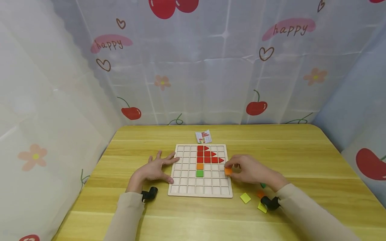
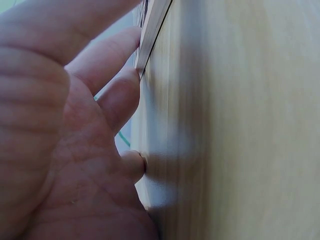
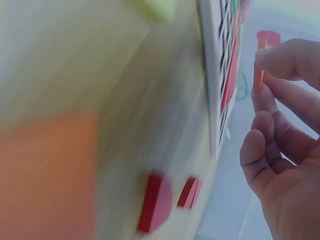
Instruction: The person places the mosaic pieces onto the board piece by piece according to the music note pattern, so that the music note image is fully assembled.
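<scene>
A pale wooden grid board (image 1: 183,190) lies on the table. My right hand (image 1: 248,169) pinches an orange square tile (image 1: 228,171) between thumb and fingers at the board's right edge; the right wrist view shows that tile edge-on. With fingers spread, my left hand (image 1: 152,168) touches the board's left side, its thumb and index fingertip at the frame. Red squares (image 1: 200,154) ending in red triangles (image 1: 221,160) form three rows in the upper middle of the grid. Below them, in one column, sit an orange square (image 1: 200,166) and a green square (image 1: 199,173).
A small printed pattern card (image 1: 203,136) lies behind the board. Near my right wrist are yellow tiles (image 1: 245,198), an orange tile (image 1: 260,193) and a partly hidden green piece (image 1: 263,185). Two red pieces (image 3: 155,204) lie on the table in the right wrist view. A patterned curtain (image 1: 193,90) hangs behind.
</scene>
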Demonstrator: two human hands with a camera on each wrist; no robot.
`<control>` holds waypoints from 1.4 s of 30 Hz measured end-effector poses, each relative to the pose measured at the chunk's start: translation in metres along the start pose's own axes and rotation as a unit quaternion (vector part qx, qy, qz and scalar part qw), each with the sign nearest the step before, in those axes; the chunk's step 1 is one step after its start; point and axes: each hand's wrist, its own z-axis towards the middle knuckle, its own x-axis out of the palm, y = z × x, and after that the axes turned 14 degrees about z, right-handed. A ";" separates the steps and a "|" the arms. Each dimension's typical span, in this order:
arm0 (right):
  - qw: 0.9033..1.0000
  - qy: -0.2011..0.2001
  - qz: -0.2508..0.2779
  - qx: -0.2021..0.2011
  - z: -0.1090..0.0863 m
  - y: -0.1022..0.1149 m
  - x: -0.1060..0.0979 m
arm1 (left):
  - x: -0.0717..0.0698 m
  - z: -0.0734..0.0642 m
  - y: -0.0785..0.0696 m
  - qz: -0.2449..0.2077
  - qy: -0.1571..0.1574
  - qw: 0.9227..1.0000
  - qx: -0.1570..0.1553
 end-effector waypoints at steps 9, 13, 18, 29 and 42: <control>0.997 0.001 0.074 -0.012 0.022 0.017 0.022 | 0.003 0.001 0.002 0.002 0.001 1.000 -0.002; 0.996 0.002 0.085 0.011 0.031 0.029 0.032 | 0.003 0.001 0.004 0.006 -0.002 1.000 0.000; 0.998 -0.006 0.069 0.011 0.039 0.040 0.045 | 0.002 0.001 0.004 0.015 0.001 1.000 0.003; 0.998 0.018 0.051 0.014 0.051 0.050 0.065 | 0.002 0.002 0.005 0.013 0.002 1.000 0.008; 0.999 0.029 0.033 0.018 0.049 0.059 0.076 | 0.001 0.002 0.004 0.016 0.003 1.000 0.010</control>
